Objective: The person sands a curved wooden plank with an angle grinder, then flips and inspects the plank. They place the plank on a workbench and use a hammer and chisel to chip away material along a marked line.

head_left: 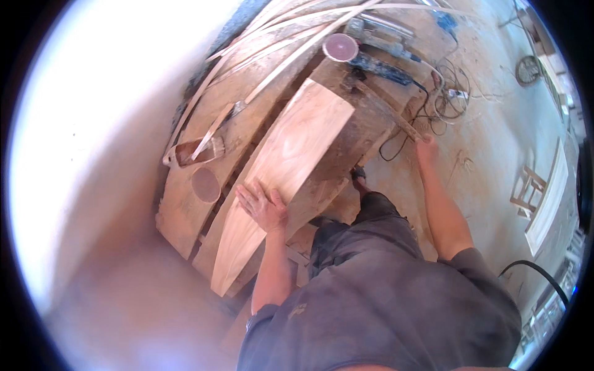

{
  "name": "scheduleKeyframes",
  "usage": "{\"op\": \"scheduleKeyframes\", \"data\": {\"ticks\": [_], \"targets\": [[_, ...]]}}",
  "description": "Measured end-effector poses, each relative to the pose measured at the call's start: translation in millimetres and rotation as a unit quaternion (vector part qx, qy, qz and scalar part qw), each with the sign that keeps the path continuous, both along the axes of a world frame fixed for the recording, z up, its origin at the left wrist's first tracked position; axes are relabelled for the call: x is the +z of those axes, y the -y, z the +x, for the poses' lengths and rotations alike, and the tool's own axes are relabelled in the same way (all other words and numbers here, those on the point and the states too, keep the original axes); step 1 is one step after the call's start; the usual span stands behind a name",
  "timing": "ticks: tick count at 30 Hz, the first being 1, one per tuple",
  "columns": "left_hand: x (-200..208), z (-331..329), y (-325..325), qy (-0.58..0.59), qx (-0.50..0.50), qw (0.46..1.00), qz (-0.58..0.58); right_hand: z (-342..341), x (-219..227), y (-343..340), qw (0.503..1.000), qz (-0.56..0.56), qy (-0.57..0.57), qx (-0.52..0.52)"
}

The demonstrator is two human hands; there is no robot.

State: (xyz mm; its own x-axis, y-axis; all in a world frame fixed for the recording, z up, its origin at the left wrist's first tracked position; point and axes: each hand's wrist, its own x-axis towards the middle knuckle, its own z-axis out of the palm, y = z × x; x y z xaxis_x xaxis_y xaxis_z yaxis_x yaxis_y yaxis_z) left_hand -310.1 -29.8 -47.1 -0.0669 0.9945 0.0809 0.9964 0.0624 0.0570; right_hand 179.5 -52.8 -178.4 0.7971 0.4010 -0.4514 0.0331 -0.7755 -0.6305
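Note:
A long pale wooden board (291, 148) lies slantwise on the wooden workbench. My left hand (265, 207) rests on its near part, fingers spread flat against the surface. On the right, my right hand (427, 148) is closed round the end of a long wooden handle. This looks like a hammer (390, 113); its dark head is by the board's far end, against the bench. Just beyond that head lies a blue disc sander (380, 67) with a round reddish pad.
Left of the board are a loose sanding disc (205, 185) and a cut-open container (185, 153) with a brush. Thin wooden strips (303, 52) cover the far bench. Tangled cords (450, 93) lie on the floor at right. A pale panel (547, 198) leans beside a small wooden frame (528, 190).

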Motion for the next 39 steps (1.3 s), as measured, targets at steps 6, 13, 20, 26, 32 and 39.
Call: {"op": "scheduleKeyframes", "data": {"ticks": [6,13,20,26,32,39], "targets": [[-8,1,-3,-0.031,-0.024,0.999,-0.007,-14,9,12,0.994,0.002,0.084,0.076],[-49,-42,-8,-0.177,-0.097,0.979,0.028,-191,-39,66,0.948,0.007,-0.087,0.306],[-37,-75,-9,-0.143,-0.091,0.985,-0.031,-200,24,96,0.871,-0.067,-0.157,0.461],[-38,-48,-8,-0.079,-0.273,0.957,-0.057,-153,-125,244,0.988,-0.12,-0.004,0.098],[0,-75,-16,-0.146,-0.303,0.939,-0.067,-202,15,321,0.978,0.024,0.153,0.138],[2,-84,-9,-0.082,-0.396,0.912,-0.059,-346,-16,509,0.958,-0.223,-0.054,0.173]]}}
